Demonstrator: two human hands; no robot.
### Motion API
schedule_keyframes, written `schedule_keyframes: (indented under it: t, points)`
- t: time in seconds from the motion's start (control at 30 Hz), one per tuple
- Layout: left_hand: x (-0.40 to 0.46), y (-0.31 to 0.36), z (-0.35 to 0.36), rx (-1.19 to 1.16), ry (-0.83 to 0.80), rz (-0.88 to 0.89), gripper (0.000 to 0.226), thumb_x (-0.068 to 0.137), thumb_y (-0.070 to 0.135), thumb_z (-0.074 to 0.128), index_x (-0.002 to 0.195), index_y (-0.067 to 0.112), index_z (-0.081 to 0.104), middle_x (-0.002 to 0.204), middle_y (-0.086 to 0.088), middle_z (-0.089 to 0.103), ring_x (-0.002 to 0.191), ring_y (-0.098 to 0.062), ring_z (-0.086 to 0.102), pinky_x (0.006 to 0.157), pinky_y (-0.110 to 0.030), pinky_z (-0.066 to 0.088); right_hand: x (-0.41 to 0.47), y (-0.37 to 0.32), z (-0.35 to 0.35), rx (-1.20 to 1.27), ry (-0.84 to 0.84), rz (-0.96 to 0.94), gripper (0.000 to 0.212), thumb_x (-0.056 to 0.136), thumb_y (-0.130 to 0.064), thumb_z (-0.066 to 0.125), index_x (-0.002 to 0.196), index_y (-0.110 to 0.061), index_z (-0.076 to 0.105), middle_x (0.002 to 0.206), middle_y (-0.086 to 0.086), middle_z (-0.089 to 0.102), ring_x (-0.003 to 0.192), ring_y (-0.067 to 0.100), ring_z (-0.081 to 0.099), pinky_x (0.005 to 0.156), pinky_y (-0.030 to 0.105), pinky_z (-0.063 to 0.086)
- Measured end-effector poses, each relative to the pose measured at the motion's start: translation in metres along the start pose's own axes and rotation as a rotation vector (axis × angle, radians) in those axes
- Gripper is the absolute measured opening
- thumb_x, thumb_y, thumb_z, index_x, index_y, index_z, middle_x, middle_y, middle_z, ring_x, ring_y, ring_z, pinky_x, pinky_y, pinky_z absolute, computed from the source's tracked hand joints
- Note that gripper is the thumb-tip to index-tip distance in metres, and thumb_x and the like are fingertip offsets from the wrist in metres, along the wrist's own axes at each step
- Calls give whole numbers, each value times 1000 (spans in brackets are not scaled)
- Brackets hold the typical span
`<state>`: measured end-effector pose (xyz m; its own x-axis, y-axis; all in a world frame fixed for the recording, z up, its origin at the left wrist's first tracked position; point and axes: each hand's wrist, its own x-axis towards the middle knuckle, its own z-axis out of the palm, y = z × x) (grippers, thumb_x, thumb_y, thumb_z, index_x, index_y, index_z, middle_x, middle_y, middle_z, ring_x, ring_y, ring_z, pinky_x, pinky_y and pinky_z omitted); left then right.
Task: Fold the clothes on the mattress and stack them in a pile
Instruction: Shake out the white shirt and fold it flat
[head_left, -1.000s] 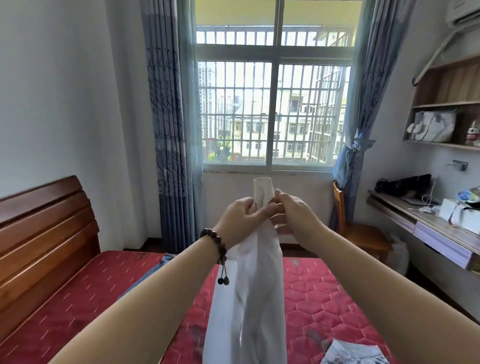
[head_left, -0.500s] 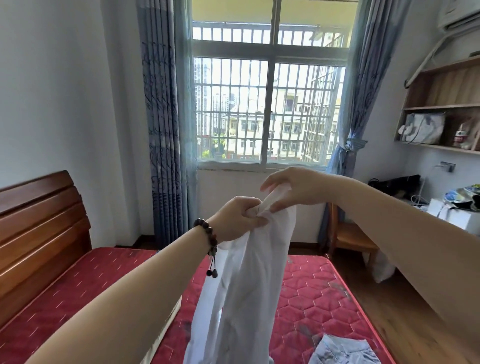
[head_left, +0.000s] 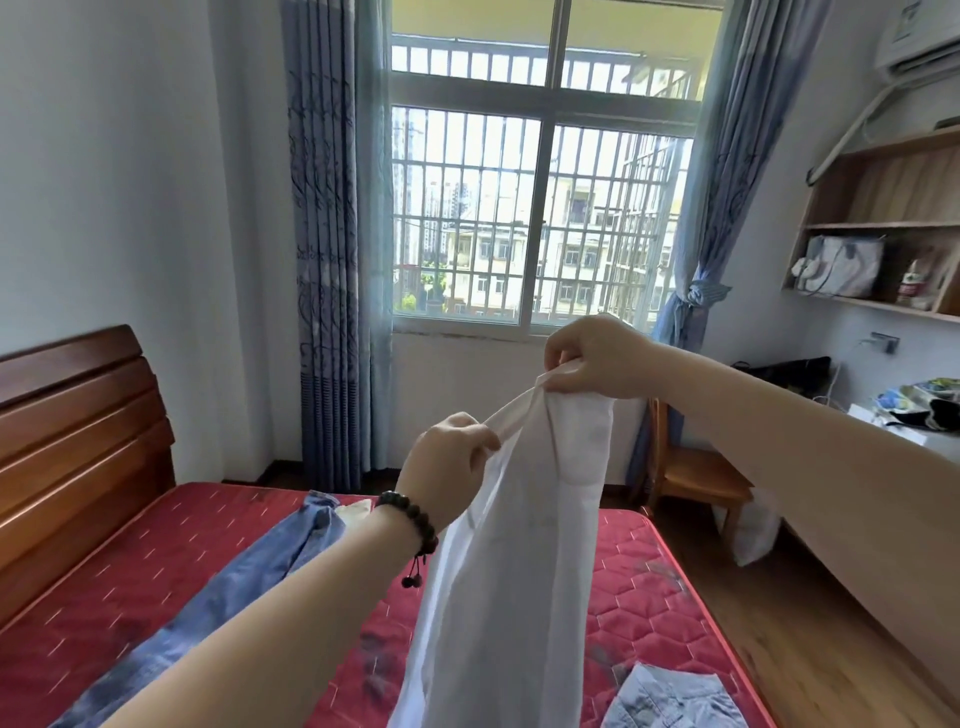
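Sunlit bedroom, with a barred window (head_left: 540, 208) at the far wall framed by blue patterned curtains (head_left: 324, 234), the right one tied back. Across the near and middle ground lies a red quilted mattress (head_left: 171, 566), backed on the left by a wooden headboard (head_left: 78, 441).

Held up over the mattress is a white garment (head_left: 514, 571), hanging long and hiding much of the mattress behind it. The left hand (head_left: 449, 467), with a dark bead bracelet (head_left: 413, 525) at the wrist, grips the cloth's upper edge in curled fingers. The right hand (head_left: 592, 358) is higher and farther, pinching the top corner of the same cloth. The two hands are apart, with the edge drawn taut between them.

On the mattress to the left lie blue jeans (head_left: 234, 587), stretched from near to far, with a pale piece of cloth (head_left: 356, 507) just beside their far end. At the near right edge of the mattress sits a crumpled light denim garment (head_left: 670, 699).

Right of the bed stand a wooden chair (head_left: 696, 473), a desk (head_left: 883, 441) with clutter, and wall shelves (head_left: 883, 228) holding a grey bag (head_left: 847, 267). An air conditioner (head_left: 919, 47) hangs at the upper right.
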<state>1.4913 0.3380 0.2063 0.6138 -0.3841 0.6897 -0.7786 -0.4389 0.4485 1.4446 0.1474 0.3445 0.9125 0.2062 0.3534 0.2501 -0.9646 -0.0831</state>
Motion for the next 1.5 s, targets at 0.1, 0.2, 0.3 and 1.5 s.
schedule_keyframes:
  t: [0.1,0.2,0.3,1.5]
  points:
    - [-8,12,9,3,42,-40,19,85,6,56,83,8,74,88,-1,65,73,-23,62,72,-32,50,3,-9,0,-36,24,3,13,81,-29,71,73,-24,63,72,-13,54,72,8,51,70,30,46]
    - [-12,20,19,6,15,-124,18,86,16,55,80,7,70,83,-1,60,73,-23,59,74,-34,49,4,-15,-3,-70,39,17,13,81,-30,70,74,-25,61,72,-14,52,72,8,49,69,30,45]
    - [-14,19,26,-40,-11,-228,25,90,29,56,92,8,70,92,-1,62,82,-22,60,82,-33,49,1,-14,-7,-76,60,36,12,81,-29,71,76,-21,64,72,-14,51,70,6,47,66,29,42]
    - [-2,-25,0,-56,-280,11,30,86,21,69,67,-1,63,61,-12,48,57,-16,37,59,-28,31,-38,22,-31,-24,-362,52,22,78,-33,78,96,-41,71,96,-14,68,90,-2,59,84,24,46]
